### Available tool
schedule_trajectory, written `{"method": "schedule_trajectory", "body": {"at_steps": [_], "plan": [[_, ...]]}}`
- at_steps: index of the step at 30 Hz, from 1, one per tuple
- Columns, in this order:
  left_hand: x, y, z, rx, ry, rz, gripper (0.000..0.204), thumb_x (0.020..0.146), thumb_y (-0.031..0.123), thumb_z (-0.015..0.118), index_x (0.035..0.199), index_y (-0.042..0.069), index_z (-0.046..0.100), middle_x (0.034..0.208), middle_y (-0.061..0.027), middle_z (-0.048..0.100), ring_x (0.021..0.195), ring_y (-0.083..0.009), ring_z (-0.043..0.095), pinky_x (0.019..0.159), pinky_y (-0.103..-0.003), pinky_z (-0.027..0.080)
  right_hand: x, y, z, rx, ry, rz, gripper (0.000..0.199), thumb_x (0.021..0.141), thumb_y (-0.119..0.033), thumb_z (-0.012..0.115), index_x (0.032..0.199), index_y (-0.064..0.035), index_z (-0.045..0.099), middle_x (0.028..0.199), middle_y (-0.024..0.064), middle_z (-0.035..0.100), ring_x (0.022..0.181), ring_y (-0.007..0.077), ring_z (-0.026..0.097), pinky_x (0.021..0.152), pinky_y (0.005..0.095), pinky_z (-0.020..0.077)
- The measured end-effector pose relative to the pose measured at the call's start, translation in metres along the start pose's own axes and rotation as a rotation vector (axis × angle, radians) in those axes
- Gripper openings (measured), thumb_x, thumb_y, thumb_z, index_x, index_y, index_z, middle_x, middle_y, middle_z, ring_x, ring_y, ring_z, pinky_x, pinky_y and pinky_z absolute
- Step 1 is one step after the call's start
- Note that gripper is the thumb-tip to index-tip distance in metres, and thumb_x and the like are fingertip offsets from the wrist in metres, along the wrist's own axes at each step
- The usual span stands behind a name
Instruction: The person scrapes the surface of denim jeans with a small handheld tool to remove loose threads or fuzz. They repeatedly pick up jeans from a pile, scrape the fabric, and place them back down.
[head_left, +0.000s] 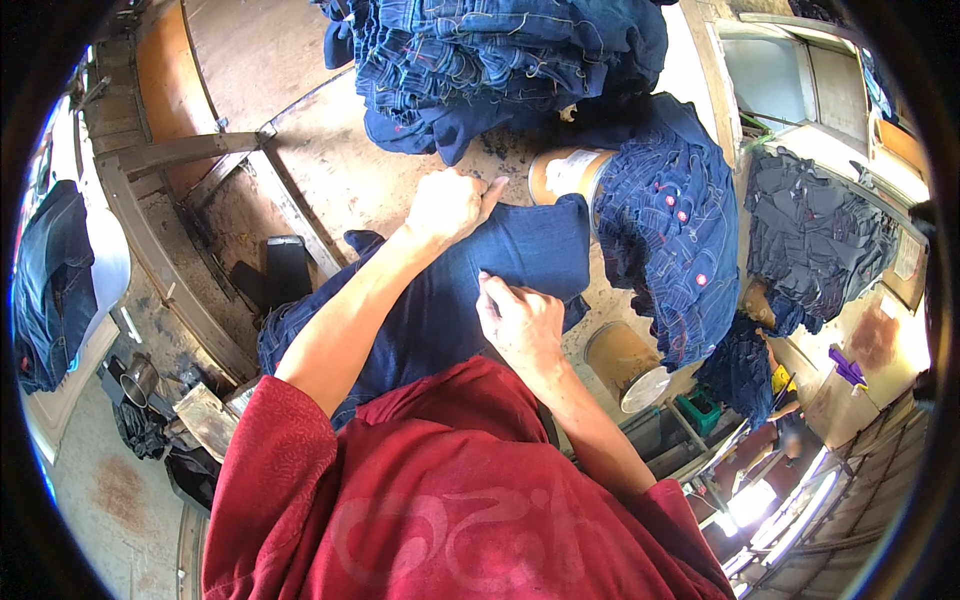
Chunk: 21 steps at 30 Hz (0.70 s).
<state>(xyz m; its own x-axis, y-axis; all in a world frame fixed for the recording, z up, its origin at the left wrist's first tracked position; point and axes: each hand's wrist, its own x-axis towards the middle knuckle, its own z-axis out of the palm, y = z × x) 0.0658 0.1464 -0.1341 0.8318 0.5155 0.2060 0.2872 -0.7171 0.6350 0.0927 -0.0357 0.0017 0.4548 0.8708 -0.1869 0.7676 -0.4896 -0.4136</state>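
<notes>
A folded dark blue denim garment (540,245), by its look a pair of jeans, lies across my lap, close in front of my body. At its far edge my left hand (447,208) is closed into a fist, with the thumb sticking out to the right. My right hand (522,322) rests over the middle of the denim, its fingers curled and the thumb and forefinger tips brought together. Whatever either hand grips is hidden or too fine to see. More crumpled denim (300,325) spreads beneath my left forearm.
Ahead stands a big stack of denim garments (500,60). A draped denim pile (670,220) lies to the right, beside two brown drums (615,360). Farther right is a grey garment heap (815,225). A wooden frame (290,205) and black object (288,268) are at left.
</notes>
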Motion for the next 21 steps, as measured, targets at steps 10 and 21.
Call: {"method": "schedule_trajectory", "body": {"at_steps": [10,21], "plan": [[-0.002,-0.003,0.003,0.038,0.021,0.045,0.047,0.1,0.04,0.079,0.062,0.012,0.073,0.052,-0.0124,0.062,0.045,-0.031,0.065,0.046,-0.042,0.051,0.002,-0.002,0.01,0.036,0.094,0.04,0.005,0.095,-0.01,0.079,0.098,-0.0093,0.075,0.07,0.0091,0.072,0.054,0.0261,0.071,0.053,0.0378,0.0565],[0.009,0.017,-0.042,-0.099,-0.095,-0.221,0.035,0.1,0.036,0.079,0.081,0.008,0.072,0.065,-0.0148,0.067,0.06,-0.0374,0.069,0.061,-0.048,0.055,-0.004,0.019,-0.01,0.182,0.214,0.319,0.022,0.102,-0.016,0.078,0.117,-0.0061,0.066,0.097,0.0149,0.078,0.085,0.0335,0.078,0.074,0.0439,0.0614]]}}
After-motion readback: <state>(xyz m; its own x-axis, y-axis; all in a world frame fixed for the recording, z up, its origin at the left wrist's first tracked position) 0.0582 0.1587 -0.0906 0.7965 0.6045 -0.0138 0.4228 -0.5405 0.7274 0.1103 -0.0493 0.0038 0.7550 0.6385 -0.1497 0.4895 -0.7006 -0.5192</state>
